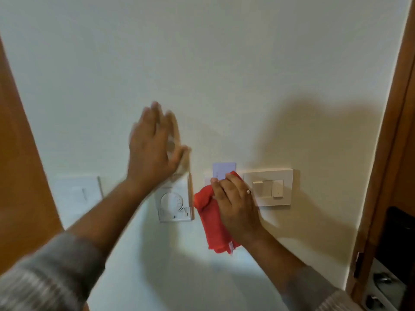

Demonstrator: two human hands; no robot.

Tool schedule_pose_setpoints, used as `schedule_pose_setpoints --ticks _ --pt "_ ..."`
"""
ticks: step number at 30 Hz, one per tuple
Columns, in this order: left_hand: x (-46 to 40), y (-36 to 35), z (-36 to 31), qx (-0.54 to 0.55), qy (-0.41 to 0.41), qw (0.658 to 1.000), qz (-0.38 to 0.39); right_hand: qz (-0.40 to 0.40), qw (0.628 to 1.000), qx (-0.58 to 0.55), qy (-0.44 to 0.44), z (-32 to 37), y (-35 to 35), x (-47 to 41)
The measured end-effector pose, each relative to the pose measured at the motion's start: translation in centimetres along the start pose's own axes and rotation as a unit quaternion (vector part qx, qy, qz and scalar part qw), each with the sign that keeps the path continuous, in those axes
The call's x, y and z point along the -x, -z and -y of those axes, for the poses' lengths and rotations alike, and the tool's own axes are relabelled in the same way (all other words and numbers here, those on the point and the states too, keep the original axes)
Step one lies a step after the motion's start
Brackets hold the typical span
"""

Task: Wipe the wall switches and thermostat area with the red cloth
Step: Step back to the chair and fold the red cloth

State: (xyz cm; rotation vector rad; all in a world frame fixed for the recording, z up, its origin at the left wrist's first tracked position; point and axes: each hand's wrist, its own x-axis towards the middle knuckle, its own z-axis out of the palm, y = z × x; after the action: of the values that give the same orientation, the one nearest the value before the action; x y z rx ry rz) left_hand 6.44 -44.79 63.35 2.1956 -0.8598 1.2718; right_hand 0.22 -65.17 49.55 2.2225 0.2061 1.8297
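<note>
Nearest, two grey knitted sleeves [45, 274] are coming in from the bottom corners, each arm reaching forward to the cream wall [202, 63]. Further along, the right hand [235, 203] is lying palm-down against the wall with a ring [248, 191] showing on one finger, and its grip is pressing the red cloth [213, 223] flat to the surface rather than clenching it; the cloth is bunching out to the left of the fingers and hanging down below the wrist. That hand and cloth are sitting between the thermostat [175, 203] and the beige switch plate [272, 187], covering most of a small pale holder whose lilac card [222, 170] is sticking up just above the fingertips. The switch plate, just right of the hand, is carrying a few rocker keys. The left hand [152, 144] is spreading open and holding nothing (it is blurred, so whether it is touching the wall cannot be told), its heel overlapping the top of the thermostat, which is showing a round dial. Further left, a white plate [76, 196] is sitting on the wall, well apart from the cloth. At the edges, brown wooden surfaces are framing the wall, with a door frame [386, 176] on the right and dark hardware [390, 250] beyond it.
</note>
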Motion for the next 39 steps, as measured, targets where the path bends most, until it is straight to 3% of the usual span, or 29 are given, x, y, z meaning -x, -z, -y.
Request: schedule_pose_setpoints --ticks 3,5,8,10,13,14,15,16,18,19,22,25,31,39 --pt "9.8 -0.4 -2.5 0.183 0.089 0.978 0.054 -0.039 0.997 -0.069 0.013 0.0 1.8 -1.4" --pt "13.1 -0.4 -3.8 0.229 0.105 0.961 0.116 -0.046 0.994 -0.102 0.017 0.1 3.6 -2.6" --pt "13.0 0.2 -4.1 0.272 0.110 0.948 0.122 -0.055 0.985 -0.162 -0.017 0.6 6.1 -5.1" --pt "12.4 0.9 -3.9 0.389 0.188 0.890 0.143 -0.046 0.978 -0.197 -0.050 1.2 7.2 -6.4" --pt "13.0 1.6 -3.7 0.546 0.320 0.760 0.144 0.006 0.956 -0.230 -0.179 3.1 7.9 -6.0" --pt "13.5 1.8 -3.5 0.573 0.342 0.732 0.139 0.039 0.923 -0.268 -0.273 4.4 8.0 -5.0" --pt "14.2 2.1 -3.2 0.587 0.358 0.712 0.140 0.080 0.860 -0.331 -0.381 6.1 8.1 -3.8" --pt "15.0 2.5 -2.7 0.600 0.367 0.696 0.143 0.116 0.765 -0.412 -0.481 8.0 8.5 -2.8" --pt "16.9 3.6 -1.0 0.606 0.384 0.680 0.152 0.168 0.580 -0.536 -0.590 11.7 8.7 -0.6" --pt "18.4 4.2 0.6 0.601 0.398 0.673 0.166 0.171 0.539 -0.547 -0.617 14.0 9.0 0.4" --pt "22.5 6.4 4.8 0.573 0.420 0.671 0.211 0.128 0.527 -0.508 -0.669 19.7 9.4 2.6" --pt "27.3 8.1 8.8 0.529 0.367 0.711 0.281 0.167 0.553 -0.464 -0.672 25.6 9.4 4.2" --pt "35.5 10.8 16.7 0.509 0.392 0.686 0.342 0.261 0.552 -0.438 -0.660 35.9 9.3 7.0" --pt "46.7 11.1 23.5 0.447 0.461 0.645 0.414 0.459 0.465 -0.437 -0.618 44.6 8.1 15.3"
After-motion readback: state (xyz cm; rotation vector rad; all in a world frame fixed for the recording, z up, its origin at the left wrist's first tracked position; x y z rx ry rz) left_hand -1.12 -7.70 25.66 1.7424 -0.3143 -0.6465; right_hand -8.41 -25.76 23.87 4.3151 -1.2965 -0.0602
